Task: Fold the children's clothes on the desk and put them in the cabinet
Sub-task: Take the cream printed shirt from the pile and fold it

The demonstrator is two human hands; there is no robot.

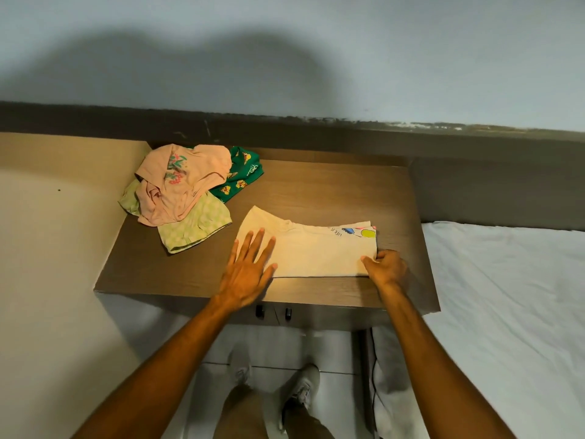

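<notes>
Two hands on cream shirt (pixel 316 251) | left hand (pixel 250 267) fingers spread flat | right hand (pixel 387 267) pinching right edge

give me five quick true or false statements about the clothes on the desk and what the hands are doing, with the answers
1. The left hand lies flat, fingers spread, on the cream shirt. True.
2. The right hand is empty and off the desk. False: it pinches the cream shirt's right edge, thumb on top.
3. The pink garment lies folded in a neat stack. False: it is crumpled on top of the light green garment in a loose pile.
4. A dark green printed garment lies at the back of that pile. True.
5. The cream shirt touches the pile. False: bare desk shows between them.
</notes>
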